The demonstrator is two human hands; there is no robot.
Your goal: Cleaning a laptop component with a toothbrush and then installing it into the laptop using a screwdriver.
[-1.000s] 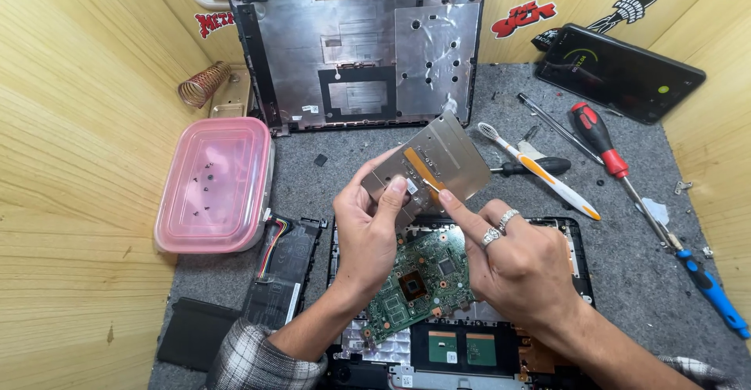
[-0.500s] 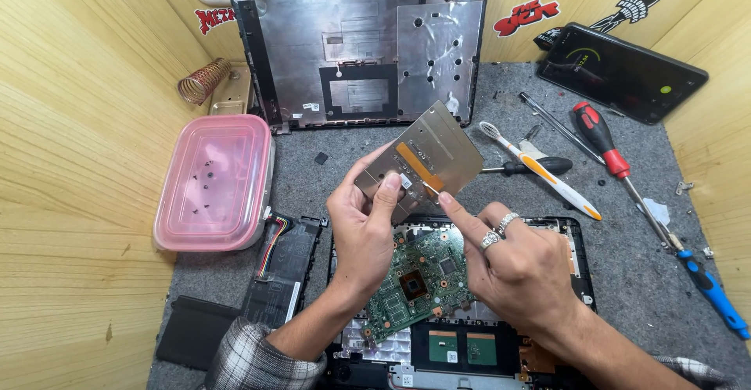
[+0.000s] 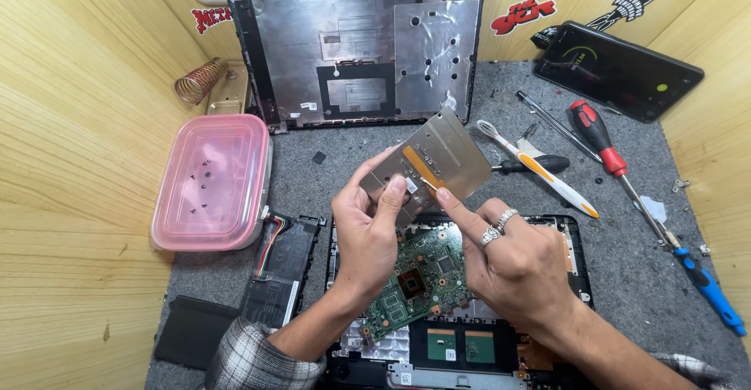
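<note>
My left hand (image 3: 369, 230) holds up a thin grey metal plate (image 3: 446, 154) with an orange flat cable across its face, thumb pressed on its lower left part. My right hand (image 3: 512, 261), with rings on two fingers, points its index fingertip at the plate's lower edge near the cable. Both hands hover over an opened laptop base (image 3: 575, 237), where a green circuit board (image 3: 418, 276) lies tilted.
A laptop bottom cover (image 3: 360, 46) leans at the back. A pink lidded box (image 3: 211, 183) with small screws lies left, a battery pack (image 3: 278, 269) beside it. A toothbrush (image 3: 540, 167), a red-handled screwdriver (image 3: 598, 136), a blue-handled tool (image 3: 708, 288) and a phone (image 3: 618, 69) lie right.
The plate has tilted and shifted slightly in my left hand. My right index finger stays at its lower edge.
</note>
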